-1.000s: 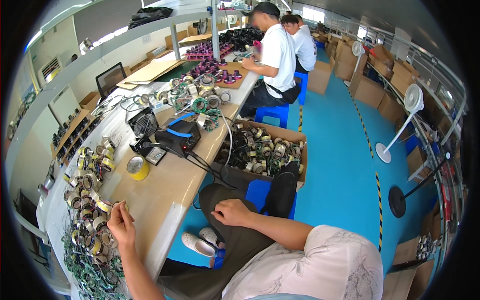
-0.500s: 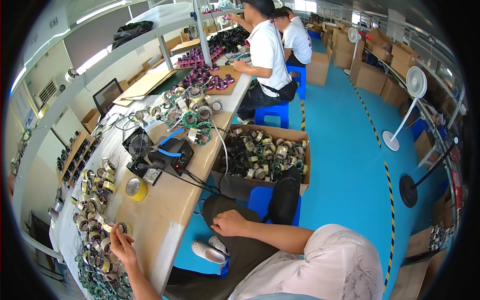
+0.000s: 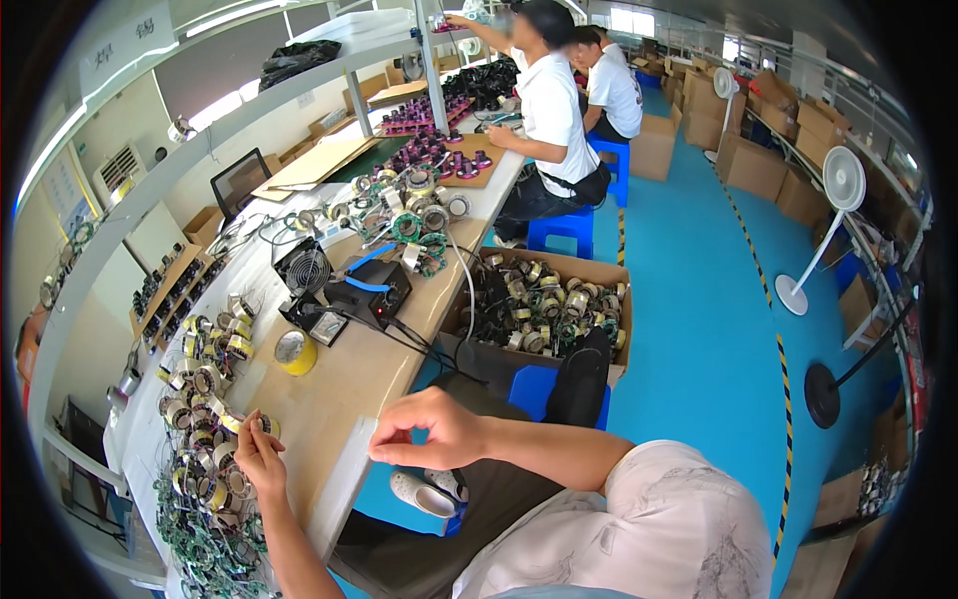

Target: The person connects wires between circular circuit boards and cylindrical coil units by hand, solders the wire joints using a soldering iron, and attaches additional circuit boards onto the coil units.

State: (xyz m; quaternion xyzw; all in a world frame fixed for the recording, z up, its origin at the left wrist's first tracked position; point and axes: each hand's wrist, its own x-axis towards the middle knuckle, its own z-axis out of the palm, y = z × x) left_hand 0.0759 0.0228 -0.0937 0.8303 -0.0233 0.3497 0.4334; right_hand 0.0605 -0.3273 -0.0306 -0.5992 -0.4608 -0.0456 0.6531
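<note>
My left hand [image 3: 261, 457] is at the right edge of a pile of ring-shaped wound motor coils [image 3: 205, 379], several with yellow tape and green wires. Its fingers are drawn together beside a yellow-taped coil [image 3: 267, 425]; anything between the fingertips is hidden. My right hand [image 3: 434, 427] hovers above the near table edge, thumb and fingers curled into a loop. Blue floor shows through that loop, and I see nothing in the grip. A yellow tape roll or round tub [image 3: 295, 352] stands on the table past my left hand.
Farther along the table [image 3: 334, 399] are a black box [image 3: 371, 292], blue-handled pliers [image 3: 369, 286], a small fan [image 3: 303, 268] and more coils [image 3: 414, 212]. A carton [image 3: 617, 361] of coils stands on the floor. A co-worker in a white shirt [image 3: 554, 115] sits beyond.
My right hand has lifted off my lap and moved left to the table edge. My left hand stays beside the coil pile. The view has shifted slightly.
</note>
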